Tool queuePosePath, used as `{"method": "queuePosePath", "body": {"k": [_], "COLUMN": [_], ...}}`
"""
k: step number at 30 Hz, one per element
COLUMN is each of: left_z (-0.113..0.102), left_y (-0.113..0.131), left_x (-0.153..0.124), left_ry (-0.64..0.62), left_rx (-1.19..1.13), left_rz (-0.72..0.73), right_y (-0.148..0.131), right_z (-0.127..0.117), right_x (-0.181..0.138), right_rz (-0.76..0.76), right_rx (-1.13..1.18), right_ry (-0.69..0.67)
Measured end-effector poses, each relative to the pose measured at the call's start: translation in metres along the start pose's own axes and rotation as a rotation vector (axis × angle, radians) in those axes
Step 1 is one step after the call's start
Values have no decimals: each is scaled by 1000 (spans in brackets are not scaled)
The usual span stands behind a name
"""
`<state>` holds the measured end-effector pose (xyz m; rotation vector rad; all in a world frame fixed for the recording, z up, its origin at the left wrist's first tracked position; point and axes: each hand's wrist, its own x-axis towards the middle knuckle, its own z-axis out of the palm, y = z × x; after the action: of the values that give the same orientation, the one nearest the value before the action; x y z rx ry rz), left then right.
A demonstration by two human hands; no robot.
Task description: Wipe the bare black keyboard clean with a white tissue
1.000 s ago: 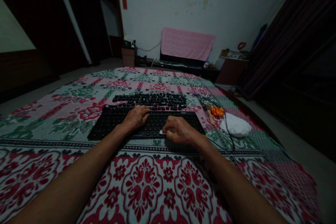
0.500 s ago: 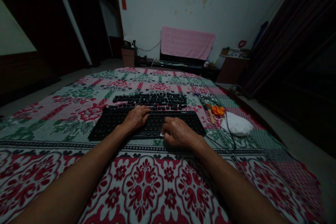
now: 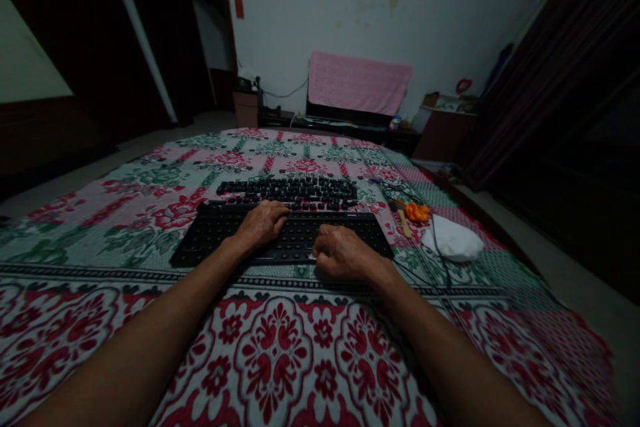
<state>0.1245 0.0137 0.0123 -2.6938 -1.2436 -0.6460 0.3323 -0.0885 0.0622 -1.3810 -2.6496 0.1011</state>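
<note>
A black keyboard (image 3: pixel 295 233) with its keycaps off lies on the patterned bedspread, rows of small round spots showing where keys were. My left hand (image 3: pixel 261 222) rests on its middle-left part, fingers bent together over the far edge, holding it. Over the keyboard's near edge, right of centre, my right hand (image 3: pixel 343 252) is closed in a pinch. A bit of a small white thing (image 3: pixel 313 256) peeks out by its fingertips; most of it is hidden. Behind the keyboard, loose black keycaps (image 3: pixel 300 188) lie in rows.
On the right lie an orange bundle (image 3: pixel 417 212), a wooden-handled brush (image 3: pixel 404 223), a white cloth-like bundle (image 3: pixel 456 240) and a black cable (image 3: pixel 440 257). Beyond the bedspread (image 3: pixel 275 340), a pink towel (image 3: pixel 359 83) covers a screen by the wall.
My right hand has shifted slightly to the right along the keyboard's near edge. My left hand stays in place, and the whole view has moved a little.
</note>
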Motion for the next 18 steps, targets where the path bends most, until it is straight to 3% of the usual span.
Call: {"method": "queuePosePath", "body": {"k": [5, 9, 18], "left_z": [-2, -5, -21], "left_y": [1, -4, -10], "left_x": [1, 3, 3], "left_ry": [-1, -67, -168], "left_rx": [-5, -37, 24], "left_rz": [-8, 15, -6], "right_y": [1, 0, 3], "right_z": [-2, 0, 2], "right_x": [0, 0, -1], "right_rz": [7, -32, 30], "right_rx": [7, 39, 1], "right_ry": [21, 45, 21]}}
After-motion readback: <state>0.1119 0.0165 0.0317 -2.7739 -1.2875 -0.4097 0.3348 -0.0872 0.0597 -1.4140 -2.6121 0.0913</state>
